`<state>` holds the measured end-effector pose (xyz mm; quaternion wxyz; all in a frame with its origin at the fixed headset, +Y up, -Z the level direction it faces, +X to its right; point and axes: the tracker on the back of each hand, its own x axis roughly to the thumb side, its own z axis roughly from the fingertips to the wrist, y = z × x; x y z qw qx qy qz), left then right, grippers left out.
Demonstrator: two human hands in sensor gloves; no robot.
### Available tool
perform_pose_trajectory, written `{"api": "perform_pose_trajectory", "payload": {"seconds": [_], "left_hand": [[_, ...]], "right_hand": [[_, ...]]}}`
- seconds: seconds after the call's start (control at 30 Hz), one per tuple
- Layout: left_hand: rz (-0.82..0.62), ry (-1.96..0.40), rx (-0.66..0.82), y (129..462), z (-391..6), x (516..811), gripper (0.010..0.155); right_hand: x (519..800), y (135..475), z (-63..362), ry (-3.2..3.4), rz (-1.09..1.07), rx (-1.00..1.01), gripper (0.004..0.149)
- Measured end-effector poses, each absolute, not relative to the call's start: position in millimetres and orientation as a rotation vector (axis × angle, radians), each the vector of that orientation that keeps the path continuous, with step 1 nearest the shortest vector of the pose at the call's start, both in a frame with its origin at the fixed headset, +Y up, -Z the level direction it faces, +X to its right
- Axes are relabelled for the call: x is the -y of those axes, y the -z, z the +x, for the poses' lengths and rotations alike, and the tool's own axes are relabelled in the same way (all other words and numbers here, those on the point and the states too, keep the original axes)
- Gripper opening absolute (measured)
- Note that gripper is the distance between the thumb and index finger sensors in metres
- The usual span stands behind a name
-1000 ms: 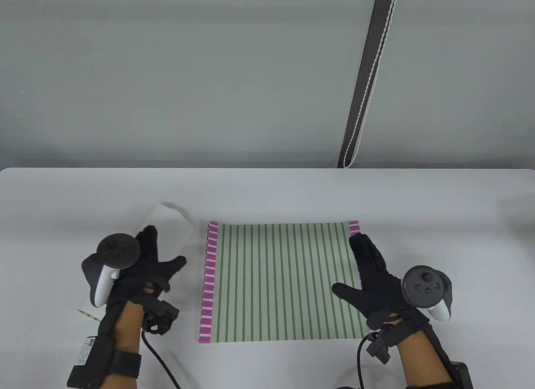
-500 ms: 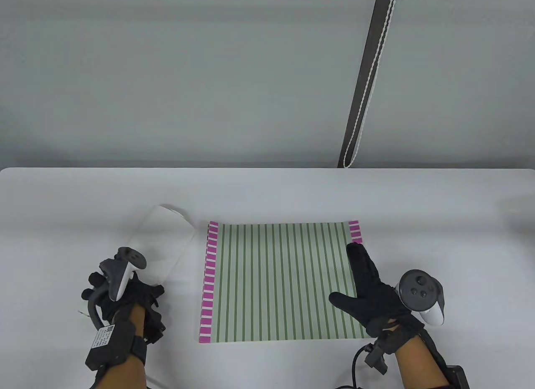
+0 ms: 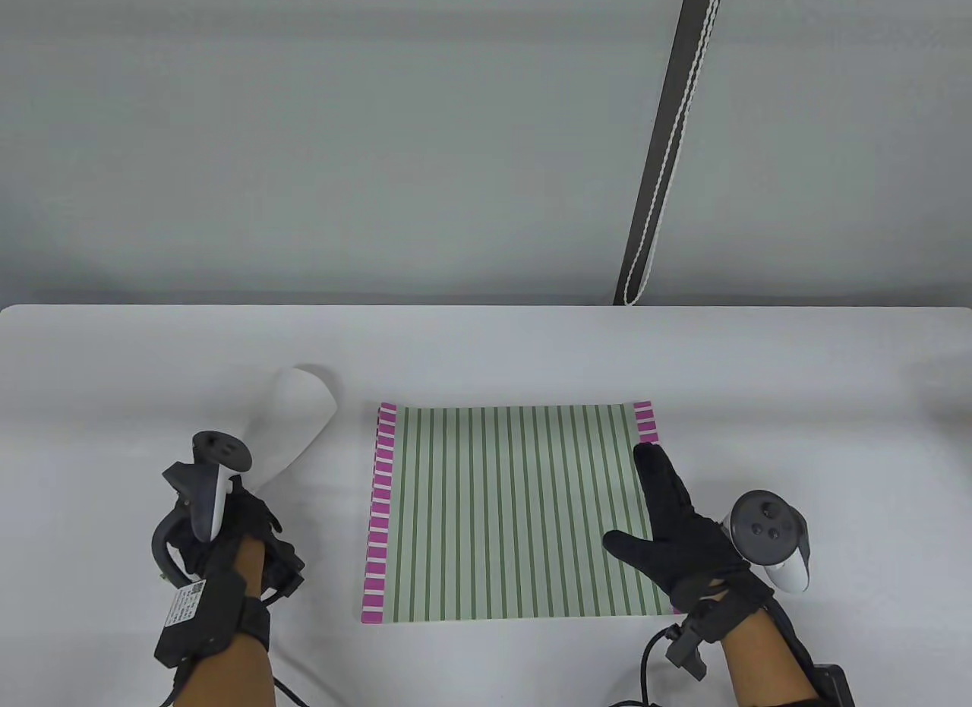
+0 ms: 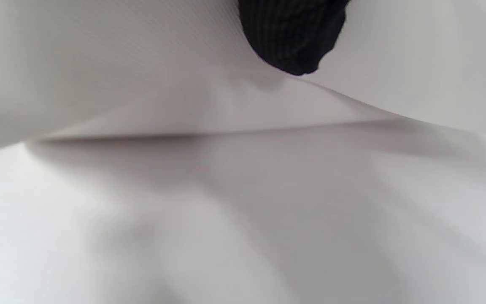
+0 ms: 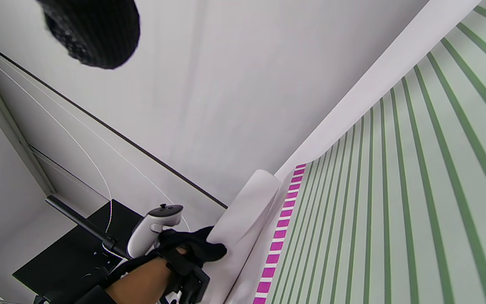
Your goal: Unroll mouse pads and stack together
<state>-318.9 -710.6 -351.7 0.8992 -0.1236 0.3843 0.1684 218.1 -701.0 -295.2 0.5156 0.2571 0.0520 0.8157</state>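
The striped mouse pad [image 3: 512, 509] lies flat and unrolled on the table [image 3: 486, 342], with the right hand [image 3: 676, 528] pressing on its right edge, fingers straight and thumb spread. Just left of it, the left hand [image 3: 220, 536] grips the near end of the rolled white pad [image 3: 292, 426] (its far end is tilted up off the table).

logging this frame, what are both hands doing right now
Left hand: grips the near end of the white roll.
Right hand: open, flat on the striped pad, holding nothing.
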Motion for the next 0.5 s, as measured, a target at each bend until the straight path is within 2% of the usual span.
{"api": "perform_pose_trajectory", "payload": {"seconds": [0.2,0.33,0.5], "left_hand": [[-0.148,-0.578,-0.584,355,-292,664,0.072],[-0.186,-0.821,-0.347,356,-265,642,0.074],[-0.285,-1.099,-0.098,356,-229,645,0.079]], "right_hand": [[702,295,217,-1.975,0.618,-0.151,0.101],[703,296,216,-1.988,0.625,-0.157,0.101],[704,296,213,-1.991,0.626,-0.158,0.101]]}}
